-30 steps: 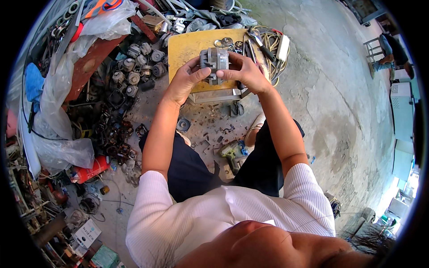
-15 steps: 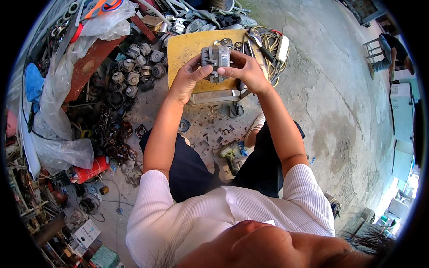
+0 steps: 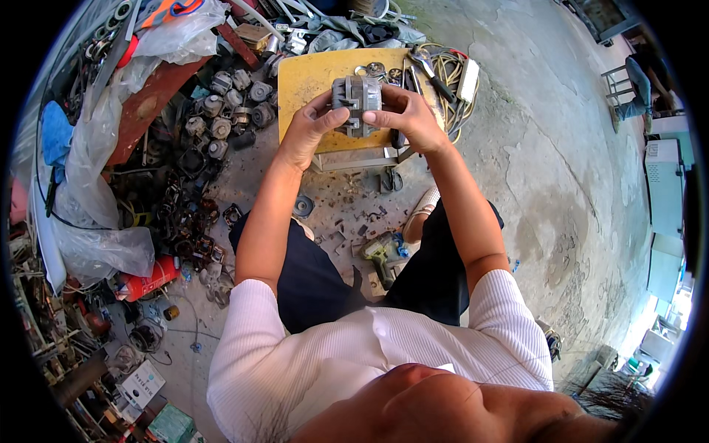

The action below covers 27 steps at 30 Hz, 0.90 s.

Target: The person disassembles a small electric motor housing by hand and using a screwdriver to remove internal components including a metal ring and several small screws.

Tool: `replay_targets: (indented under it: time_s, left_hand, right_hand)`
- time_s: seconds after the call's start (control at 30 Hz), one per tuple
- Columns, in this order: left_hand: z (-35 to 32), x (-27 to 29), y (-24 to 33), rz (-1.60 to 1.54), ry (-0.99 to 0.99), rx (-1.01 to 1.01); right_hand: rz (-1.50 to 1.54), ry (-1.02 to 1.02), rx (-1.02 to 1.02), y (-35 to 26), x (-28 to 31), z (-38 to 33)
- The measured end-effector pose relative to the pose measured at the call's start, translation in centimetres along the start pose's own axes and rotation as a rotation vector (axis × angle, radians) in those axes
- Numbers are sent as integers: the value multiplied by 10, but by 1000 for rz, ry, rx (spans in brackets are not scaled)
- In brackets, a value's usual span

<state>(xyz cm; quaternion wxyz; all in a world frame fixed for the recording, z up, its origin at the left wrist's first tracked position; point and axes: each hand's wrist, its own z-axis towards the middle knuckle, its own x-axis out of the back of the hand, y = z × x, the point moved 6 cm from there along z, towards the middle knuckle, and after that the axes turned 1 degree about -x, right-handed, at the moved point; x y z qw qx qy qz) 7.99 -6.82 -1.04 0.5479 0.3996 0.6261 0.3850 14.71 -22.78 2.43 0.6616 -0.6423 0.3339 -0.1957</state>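
A small grey electric motor (image 3: 362, 92) with a ribbed metal housing is held over the yellow tabletop (image 3: 303, 77). My left hand (image 3: 312, 127) grips its left side, thumb on the near face and fingers round behind. From the right, my right hand (image 3: 415, 124) holds it the same way, the two thumb tips close together. The far fingers of both hands are partly hidden by the motor. Behind it on the table lie small round metal parts (image 3: 374, 69). Pliers (image 3: 432, 72) and other long tools lie beside my right hand.
Coiled cable with a white power strip (image 3: 467, 80) lies at the table's right edge. Several used motors (image 3: 220, 128) heap on the floor to the left. A yellow-green power tool (image 3: 379, 258) sits on the floor between my legs. A chair (image 3: 636, 92) stands far right.
My hands and the motor keep nearly the same place. At the far right, the person by the chair has shifted back, and more of the chair shows.
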Motion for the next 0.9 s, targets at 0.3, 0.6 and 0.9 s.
replay_targets:
  time_s: [0.3,0.6,0.9]
  left_hand:
    - [-2,-2,4,9,61,-34]
    - [1,3,-1,-18,21,0]
    - [0,2,6,13,78,-40]
  right_hand:
    - [-36,43,27,-6,-4,1]
    - [-12,-23,4,10,2,8]
    - [-62,29,4,4,-2,7]
